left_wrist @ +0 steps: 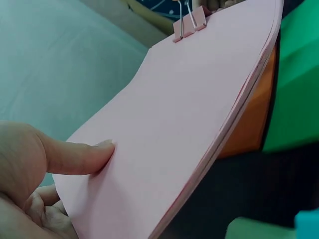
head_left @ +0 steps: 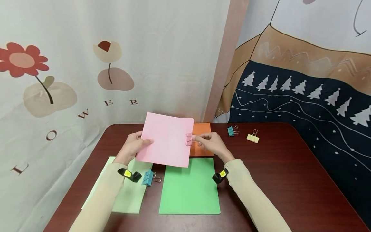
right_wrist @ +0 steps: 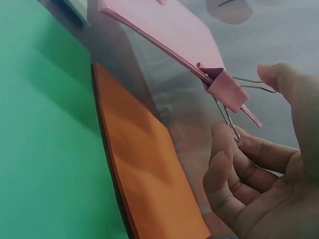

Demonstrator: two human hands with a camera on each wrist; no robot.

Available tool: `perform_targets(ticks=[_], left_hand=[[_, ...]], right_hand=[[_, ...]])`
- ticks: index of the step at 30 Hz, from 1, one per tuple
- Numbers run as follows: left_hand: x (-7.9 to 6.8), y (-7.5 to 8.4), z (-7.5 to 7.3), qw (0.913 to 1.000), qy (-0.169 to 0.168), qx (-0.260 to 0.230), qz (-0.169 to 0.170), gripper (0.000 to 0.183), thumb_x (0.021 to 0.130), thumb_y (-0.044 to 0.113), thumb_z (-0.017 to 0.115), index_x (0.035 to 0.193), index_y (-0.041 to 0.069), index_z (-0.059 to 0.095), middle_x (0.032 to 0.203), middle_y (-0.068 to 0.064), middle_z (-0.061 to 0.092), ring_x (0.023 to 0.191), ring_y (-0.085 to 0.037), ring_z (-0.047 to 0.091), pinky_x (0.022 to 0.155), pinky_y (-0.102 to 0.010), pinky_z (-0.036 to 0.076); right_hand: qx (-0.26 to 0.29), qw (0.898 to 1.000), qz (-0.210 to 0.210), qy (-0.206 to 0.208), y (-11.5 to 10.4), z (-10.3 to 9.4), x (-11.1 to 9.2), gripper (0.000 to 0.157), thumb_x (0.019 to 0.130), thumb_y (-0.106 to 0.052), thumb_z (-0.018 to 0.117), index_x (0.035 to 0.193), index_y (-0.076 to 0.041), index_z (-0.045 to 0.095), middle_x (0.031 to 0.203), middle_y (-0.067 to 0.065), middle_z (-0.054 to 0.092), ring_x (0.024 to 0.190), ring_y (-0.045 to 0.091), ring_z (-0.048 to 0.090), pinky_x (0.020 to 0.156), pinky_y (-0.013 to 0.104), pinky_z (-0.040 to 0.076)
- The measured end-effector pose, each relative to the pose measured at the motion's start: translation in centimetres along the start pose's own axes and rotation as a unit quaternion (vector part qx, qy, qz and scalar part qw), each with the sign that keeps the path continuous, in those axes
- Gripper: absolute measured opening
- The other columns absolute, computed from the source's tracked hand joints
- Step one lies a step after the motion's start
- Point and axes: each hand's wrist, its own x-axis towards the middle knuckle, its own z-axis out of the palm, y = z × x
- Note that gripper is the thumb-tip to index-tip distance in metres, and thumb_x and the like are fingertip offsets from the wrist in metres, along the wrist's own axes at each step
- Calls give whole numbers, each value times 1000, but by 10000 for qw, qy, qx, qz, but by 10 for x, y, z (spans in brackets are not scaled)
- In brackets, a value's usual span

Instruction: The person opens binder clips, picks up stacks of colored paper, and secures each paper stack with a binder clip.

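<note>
In hands (head_left: 133, 146) (head_left: 215, 143) — squarish pink paper stack (head_left: 166, 141), wire-handled clip (right_wrist: 227, 90).

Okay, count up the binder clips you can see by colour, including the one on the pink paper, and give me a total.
Blue clips: 2
Yellow clip: 1
Pink clip: 1
Total: 4

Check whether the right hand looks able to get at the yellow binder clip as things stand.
Probably yes: nothing shows between the right hand and the yellow binder clip, though it pinches the pink binder clip and would likely have to let go first.
</note>
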Motion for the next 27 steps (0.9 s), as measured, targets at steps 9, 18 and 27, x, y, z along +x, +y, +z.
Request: perform_targets(ticks=[9, 18, 27], left_hand=[[20, -4, -21, 9991, 51, 353, -237, 60, 94, 17, 72, 148, 2, 50, 120, -16, 67, 81, -13, 68, 71, -30, 60], [36, -18, -41, 9958, 258, 751, -460, 65, 95, 22, 72, 151, 2, 46, 132, -19, 58, 91, -17, 64, 74, -25, 55], [47, -26, -60, 9920, 524, 1016, -536, 71, 98, 27, 70, 155, 0, 39, 149, -25, 46, 122, -33, 50, 105, -46, 46]], right_hand=[[-77, 9998, 194, -19, -13, 19, 20, 62, 86, -69, 69, 114, -15, 78, 109, 11, 76, 103, 32, 68, 89, 47, 54], [51, 9996, 265, -114, -22, 43, 43, 56, 87, -61, 73, 112, -11, 77, 105, 13, 77, 96, 35, 71, 90, 46, 55], [-315, 9990, 248, -199, -34, 63, 63, 57, 88, -60, 71, 107, -7, 78, 101, 17, 76, 94, 33, 69, 83, 42, 51]])
